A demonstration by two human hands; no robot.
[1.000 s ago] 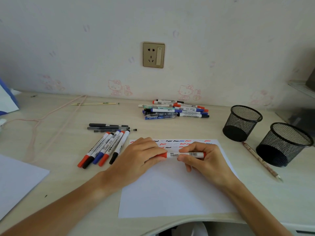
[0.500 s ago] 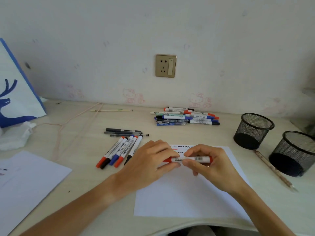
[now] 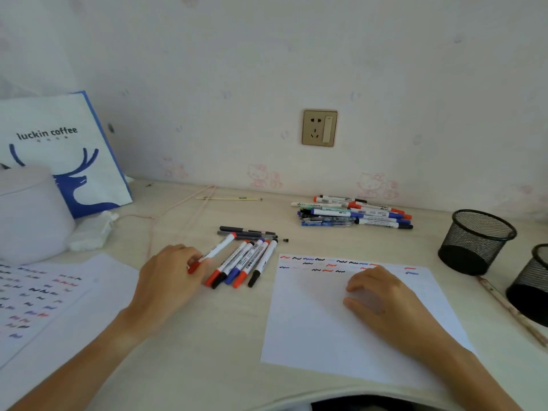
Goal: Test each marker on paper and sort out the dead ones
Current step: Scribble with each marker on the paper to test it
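The left hand (image 3: 169, 280) pinches a red-capped marker (image 3: 212, 253) beside the sorted row (image 3: 241, 264) at centre; the right hand (image 3: 382, 301) rests relaxed on the test paper (image 3: 311, 336). An untested pile (image 3: 353, 213) remains upper right (roughly half left, I judge).

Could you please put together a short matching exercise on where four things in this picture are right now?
Things:
1. red-capped marker
2. right hand
3. coffee bag
4. two mesh cups

Places:
A. at the desk's right edge
B. standing against the wall, far left
C. held in the left hand, beside the row of sorted markers
D. resting on the test sheet, below the squiggles

Pairs: 1-C, 2-D, 3-B, 4-A
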